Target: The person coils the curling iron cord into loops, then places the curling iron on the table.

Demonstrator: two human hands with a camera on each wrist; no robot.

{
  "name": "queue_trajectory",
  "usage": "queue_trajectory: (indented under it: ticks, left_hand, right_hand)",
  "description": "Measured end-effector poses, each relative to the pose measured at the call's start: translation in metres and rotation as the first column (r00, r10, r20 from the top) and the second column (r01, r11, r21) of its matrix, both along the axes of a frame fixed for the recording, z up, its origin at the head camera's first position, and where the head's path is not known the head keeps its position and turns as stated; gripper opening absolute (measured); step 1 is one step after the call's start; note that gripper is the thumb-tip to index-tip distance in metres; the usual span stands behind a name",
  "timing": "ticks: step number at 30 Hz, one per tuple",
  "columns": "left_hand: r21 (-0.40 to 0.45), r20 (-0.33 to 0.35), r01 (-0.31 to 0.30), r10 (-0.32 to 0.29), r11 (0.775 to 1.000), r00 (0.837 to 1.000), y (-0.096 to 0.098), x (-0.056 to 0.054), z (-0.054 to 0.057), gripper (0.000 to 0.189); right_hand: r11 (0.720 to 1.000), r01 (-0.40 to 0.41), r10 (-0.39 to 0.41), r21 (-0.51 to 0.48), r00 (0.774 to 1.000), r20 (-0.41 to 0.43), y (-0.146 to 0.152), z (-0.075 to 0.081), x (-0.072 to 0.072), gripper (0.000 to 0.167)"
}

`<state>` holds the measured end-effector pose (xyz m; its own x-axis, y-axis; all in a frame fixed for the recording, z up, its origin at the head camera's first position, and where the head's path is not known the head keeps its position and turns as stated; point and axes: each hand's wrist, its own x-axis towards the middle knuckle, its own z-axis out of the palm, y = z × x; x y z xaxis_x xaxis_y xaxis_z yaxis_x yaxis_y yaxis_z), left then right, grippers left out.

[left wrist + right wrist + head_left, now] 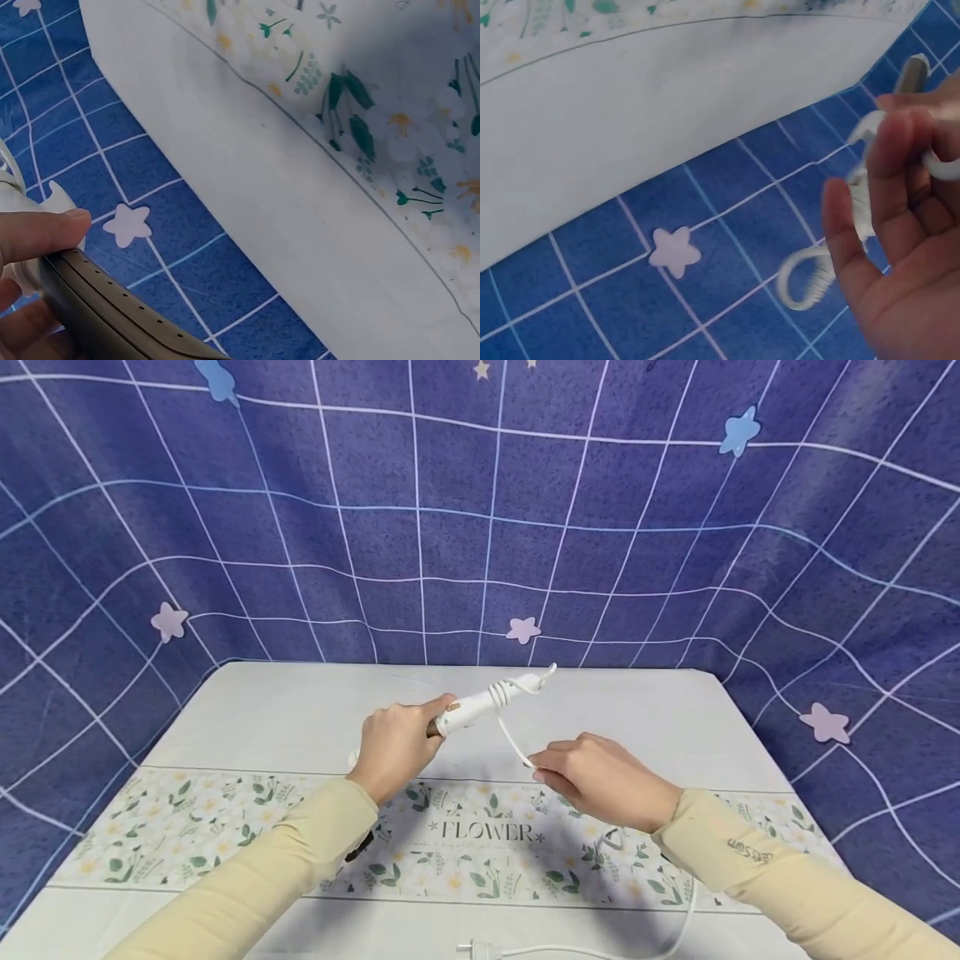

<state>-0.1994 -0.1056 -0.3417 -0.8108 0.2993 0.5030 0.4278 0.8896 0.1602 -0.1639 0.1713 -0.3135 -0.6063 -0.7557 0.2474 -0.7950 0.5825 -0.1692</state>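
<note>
My left hand (396, 747) grips a white and brown curling iron (474, 708) around its brown barrel, above the table. The white handle slants up to the right. In the left wrist view, the thumb lies where the brown barrel (124, 311), dotted with small holes, meets the white part. Several turns of white power cord (512, 739) wrap the handle near its end. A stretch of that cord runs down to my right hand (607, 781), which pinches it between thumb and fingers. Past the right wrist, the cord hangs to a white two-pin plug (487, 951) at the near edge of view.
A white table (300, 702) carries a floral band with the word FLOWER across it. Behind and at both sides hangs a blue curtain (450, 543) with a pale grid and stars. A small dark object (360, 846) shows beside the left sleeve.
</note>
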Motion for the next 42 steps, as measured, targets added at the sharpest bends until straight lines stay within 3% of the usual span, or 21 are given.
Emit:
queue_trajectory:
  ticks: [6, 14, 23, 27, 34, 42]
  left_hand:
    - [-0.069, 0.034, 0.008, -0.005, 0.998, 0.999, -0.003, 0.003, -0.008, 0.044]
    - [-0.111, 0.056, 0.028, -0.022, 0.993, 0.998, -0.005, 0.007, -0.014, 0.047]
    - [-0.208, -0.026, 0.100, -0.107, 0.973, 0.994, -0.002, 0.012, -0.016, 0.049]
    - [-0.223, -0.086, 0.140, -0.162, 0.965, 0.983, -0.001, 0.015, -0.016, 0.050]
    - [-0.208, -0.134, 0.200, -0.230, 0.958, 0.964, 0.002, 0.019, -0.015, 0.051]
    - [-0.192, -0.170, 0.287, -0.320, 0.938, 0.932, 0.002, 0.021, -0.014, 0.055]
  right_hand:
    - [0.998, -0.043, 0.044, 0.049, 0.999, -0.016, -0.005, 0.007, 0.007, 0.014]
    - [0.999, -0.032, 0.035, 0.027, 0.991, -0.126, -0.007, 0.020, -0.001, 0.010]
    - [0.998, -0.022, 0.034, 0.053, 0.972, -0.232, -0.009, 0.039, -0.008, 0.006]
    - [0.998, -0.030, 0.042, 0.048, 0.964, -0.264, -0.007, 0.046, -0.016, 0.005]
    - [0.998, -0.057, 0.061, 0.025, 0.957, -0.285, -0.002, 0.054, -0.032, 0.009]
    - [1.000, -0.031, 0.031, 0.005, 0.975, -0.220, 0.004, 0.057, -0.046, 0.011]
